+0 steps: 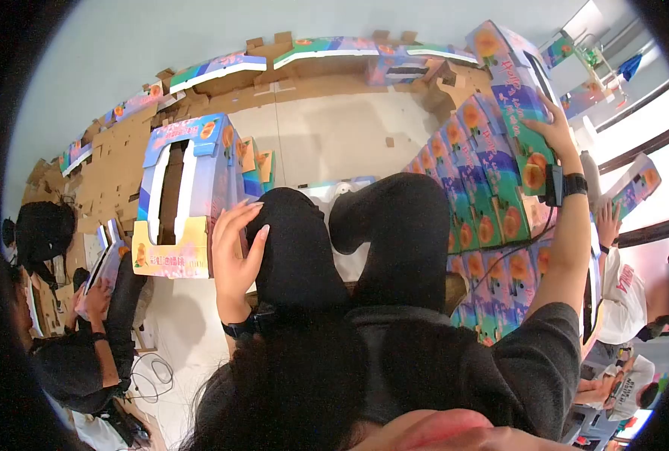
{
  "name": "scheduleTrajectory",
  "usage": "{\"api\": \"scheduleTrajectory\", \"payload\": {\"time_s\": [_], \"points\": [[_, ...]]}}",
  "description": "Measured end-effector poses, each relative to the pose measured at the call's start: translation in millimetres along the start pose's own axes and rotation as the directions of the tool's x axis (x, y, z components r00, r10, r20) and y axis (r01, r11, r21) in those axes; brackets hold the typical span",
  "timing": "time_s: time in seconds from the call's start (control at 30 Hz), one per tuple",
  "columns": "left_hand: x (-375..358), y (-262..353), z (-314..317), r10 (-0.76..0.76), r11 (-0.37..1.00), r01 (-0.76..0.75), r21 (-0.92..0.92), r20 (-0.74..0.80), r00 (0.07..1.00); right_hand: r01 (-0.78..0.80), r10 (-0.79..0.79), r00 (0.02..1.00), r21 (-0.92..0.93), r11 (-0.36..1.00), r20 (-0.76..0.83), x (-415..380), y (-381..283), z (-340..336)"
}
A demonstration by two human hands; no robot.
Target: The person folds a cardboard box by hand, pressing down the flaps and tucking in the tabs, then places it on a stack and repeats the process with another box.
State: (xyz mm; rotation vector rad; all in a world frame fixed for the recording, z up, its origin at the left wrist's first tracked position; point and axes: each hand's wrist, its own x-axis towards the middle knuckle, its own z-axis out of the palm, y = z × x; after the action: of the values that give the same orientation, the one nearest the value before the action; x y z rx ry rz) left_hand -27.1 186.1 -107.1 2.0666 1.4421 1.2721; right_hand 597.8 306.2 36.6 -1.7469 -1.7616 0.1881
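Note:
My left hand (236,252) has its fingers stretched out and somewhat apart, beside my bent knee. Nothing is in it. Just left of it stands a folded cardboard fruit carton (191,199) with peach pictures, a yellow lower panel and a long dark slot framed in white. Far to the right, my right hand (556,139) reaches out and grips the edge of another printed fruit carton (511,94). That carton is tilted against the top of a stack of flat printed cartons (473,173). Some of the right fingers are hidden at the carton's edge.
Flattened cardboard (116,180) and cartons (327,49) line the wall. A co-worker in dark clothes (71,368) handles a carton at left; another in a white shirt (624,293) holds one (635,184) at right. A cable (154,368) lies on the floor (184,323).

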Motion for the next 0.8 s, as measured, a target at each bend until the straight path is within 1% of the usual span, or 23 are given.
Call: {"api": "scheduleTrajectory", "payload": {"time_s": [0.1,0.13,0.23,0.33,0.43,0.47,0.57,0.6,0.7,0.8], "points": [[0.7,1.3,-0.6,0.0,1.0,0.0,-0.01,0.008,1.0,0.021,-0.014,0.999,-0.133,0.991,0.051,7.4,2.5,0.2],[0.5,1.3,-1.0,-0.001,1.0,0.001,-0.013,0.009,1.0,0.053,-0.047,0.998,-0.214,0.975,0.036,8.8,3.2,1.2],[-1.5,-4.2,0.9,-0.02,0.998,0.02,-0.052,0.006,1.0,-0.035,0.055,0.998,-0.436,0.899,0.035,8.7,4.7,-1.0],[0.2,-4.9,1.1,-0.022,0.996,0.023,-0.091,0.011,1.0,-0.08,0.118,0.992,-0.466,0.881,0.053,4.3,16.9,0.2],[1.0,-4.4,0.5,0.0,0.996,0.001,-0.084,0.01,1.0,-0.131,0.167,0.985,-0.452,0.882,0.039,-6.2,44.8,5.1],[1.3,-4.5,0.6,-0.013,0.996,0.013,-0.086,0.001,1.0,-0.125,0.16,0.986,-0.447,0.886,0.041,-10.1,53.2,6.6],[1.4,-6.2,0.6,-0.041,0.995,0.039,-0.091,-0.027,0.999,-0.162,0.21,0.975,-0.412,0.897,0.073,-18.2,75.5,6.6],[1.0,-8.3,0.2,-0.046,0.995,0.042,-0.095,-0.035,0.998,-0.12,0.148,0.986,-0.296,0.948,0.073,-22.6,76.0,9.2],[1.4,-13.5,-0.7,-0.023,0.996,0.02,-0.084,-0.041,0.999,-0.123,0.143,0.983,-0.161,0.979,0.116,-32.2,70.7,4.5],[1.7,-14.5,0.7,-0.003,0.998,0.001,-0.068,-0.031,1.0,-0.093,0.142,0.981,-0.328,0.94,0.129,-43.9,65.4,-2.7]]}}
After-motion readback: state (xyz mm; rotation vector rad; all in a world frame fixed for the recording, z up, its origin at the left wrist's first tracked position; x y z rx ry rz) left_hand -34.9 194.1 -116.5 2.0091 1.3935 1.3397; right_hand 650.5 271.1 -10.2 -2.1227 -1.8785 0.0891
